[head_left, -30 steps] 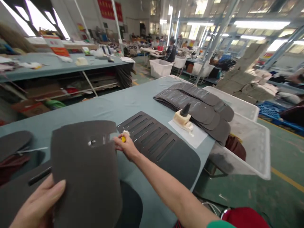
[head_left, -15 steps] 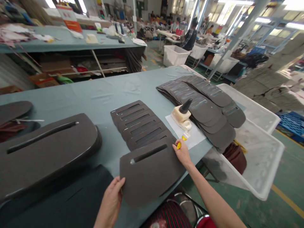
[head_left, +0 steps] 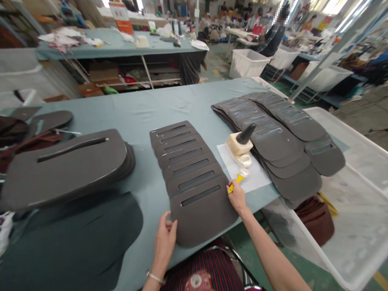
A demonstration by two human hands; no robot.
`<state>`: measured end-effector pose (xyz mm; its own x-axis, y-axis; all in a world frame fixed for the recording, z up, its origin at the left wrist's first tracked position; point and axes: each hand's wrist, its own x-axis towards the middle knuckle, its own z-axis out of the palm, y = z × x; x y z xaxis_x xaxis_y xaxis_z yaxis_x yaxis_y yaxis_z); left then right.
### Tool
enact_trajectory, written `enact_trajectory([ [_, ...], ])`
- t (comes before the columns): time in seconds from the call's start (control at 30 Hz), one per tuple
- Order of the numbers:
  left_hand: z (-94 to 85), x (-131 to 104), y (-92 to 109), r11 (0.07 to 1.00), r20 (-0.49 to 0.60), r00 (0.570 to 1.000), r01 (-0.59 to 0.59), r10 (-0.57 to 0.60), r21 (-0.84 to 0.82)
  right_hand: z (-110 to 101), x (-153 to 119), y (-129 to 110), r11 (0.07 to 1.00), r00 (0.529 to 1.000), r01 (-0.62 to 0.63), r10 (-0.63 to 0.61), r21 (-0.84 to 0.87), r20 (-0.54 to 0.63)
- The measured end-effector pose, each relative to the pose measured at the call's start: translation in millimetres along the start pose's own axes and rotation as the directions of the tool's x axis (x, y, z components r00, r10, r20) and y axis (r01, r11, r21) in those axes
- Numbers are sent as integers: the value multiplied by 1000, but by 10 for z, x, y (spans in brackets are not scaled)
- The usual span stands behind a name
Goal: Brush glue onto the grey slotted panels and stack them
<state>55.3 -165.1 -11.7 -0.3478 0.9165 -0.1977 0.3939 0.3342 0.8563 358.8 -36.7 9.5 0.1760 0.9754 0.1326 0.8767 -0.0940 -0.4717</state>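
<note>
My right hand (head_left: 237, 198) is closed on a yellow-handled brush (head_left: 239, 178) at the right edge of the front dark panel (head_left: 201, 218). This panel has one long slot and lies over an overlapping row of slotted panels (head_left: 182, 151). My left hand (head_left: 166, 232) is at the front panel's left edge, its fingers apart and holding nothing. Beyond the brush, a cream container (head_left: 238, 145) with a black cone (head_left: 246, 134) rests on a white sheet (head_left: 257, 178). The brush's bristles are whitish, near the container's lower end.
Stacked dark panels (head_left: 273, 145) lie at the right, beside white bins (head_left: 357, 226). More panels (head_left: 75, 165) and a dark green sheet (head_left: 91, 234) lie at the left of the blue-green table (head_left: 145, 105). A person (head_left: 273, 38) sits in the background.
The front panel has come down flat in line with the row. My left hand has released its edge and opened. The view has shifted left.
</note>
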Motion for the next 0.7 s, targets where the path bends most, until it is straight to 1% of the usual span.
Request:
enact_trajectory([
  [0.1, 14, -42, 49, 993, 9, 999, -51, 50, 103, 35, 39, 38, 999, 1000, 26, -25, -44, 16],
  [0.2, 17, -54, 77, 990, -3, 997, -81, 81, 117, 63, 66, 68, 995, 999, 52, -51, -82, 15],
  [0.3, 11, -57, 94, 986, -23, 994, -98, 102, 136, 78, 77, 83, 992, 999, 52, -51, -119, 7],
  [0.43, 7, -71, 120, 979, -46, 992, -109, 119, 172, 72, 80, 73, 989, 999, 44, -42, -139, 21],
  [0.7, 28, -54, 127, 966, -39, 994, -93, 106, 239, 30, 71, -3, 989, 999, 18, -11, -145, 49],
])
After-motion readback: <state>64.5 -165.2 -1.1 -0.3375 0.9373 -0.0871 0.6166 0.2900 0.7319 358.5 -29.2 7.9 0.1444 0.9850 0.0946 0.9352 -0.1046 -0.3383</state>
